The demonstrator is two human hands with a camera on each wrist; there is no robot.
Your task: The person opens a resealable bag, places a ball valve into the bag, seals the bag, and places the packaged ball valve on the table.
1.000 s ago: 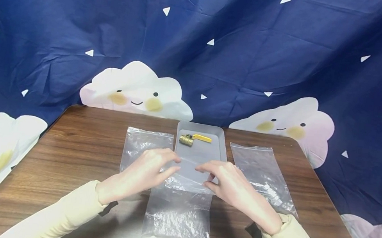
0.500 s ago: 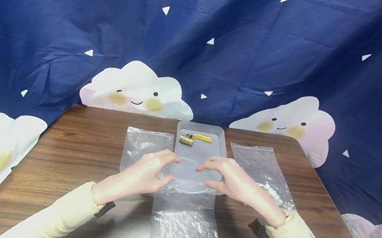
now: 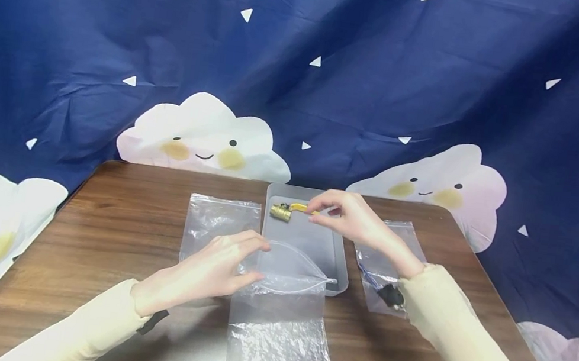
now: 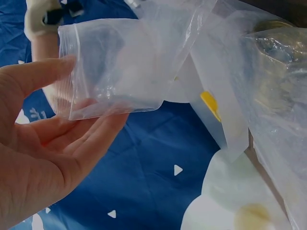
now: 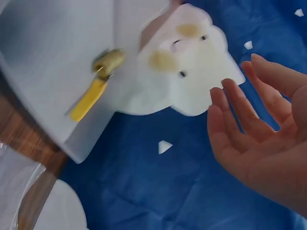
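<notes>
My left hand [image 3: 204, 266] holds a clear zip bag [image 3: 279, 334] at its mouth. Thumb and fingers sit at the zip edge in the left wrist view. The mouth gapes over the near part of a pale plastic tray [image 3: 342, 270], and the bag body hangs toward the front. My right hand [image 3: 352, 217] is over the tray, fingers bent and apart, overlapping the handle end of a brass ball valve [image 3: 280, 211] in the head view. In the right wrist view, a gap shows between that hand [image 5: 259, 120] and the valve's yellow lever [image 5: 88, 99].
A second clear zip bag [image 3: 218, 214] lies left of the tray; a brass piece [image 4: 278, 48] shows through plastic in the left wrist view. To the right lies another zip bag [image 3: 412, 236], partly under my right forearm. A blue curtain [image 3: 332, 90] hangs behind the wooden table [image 3: 130, 210].
My right hand has left the bag's mouth and moved forward to the valve. My left hand stays at the bag, whose mouth now spreads wider; the bag has shifted slightly right.
</notes>
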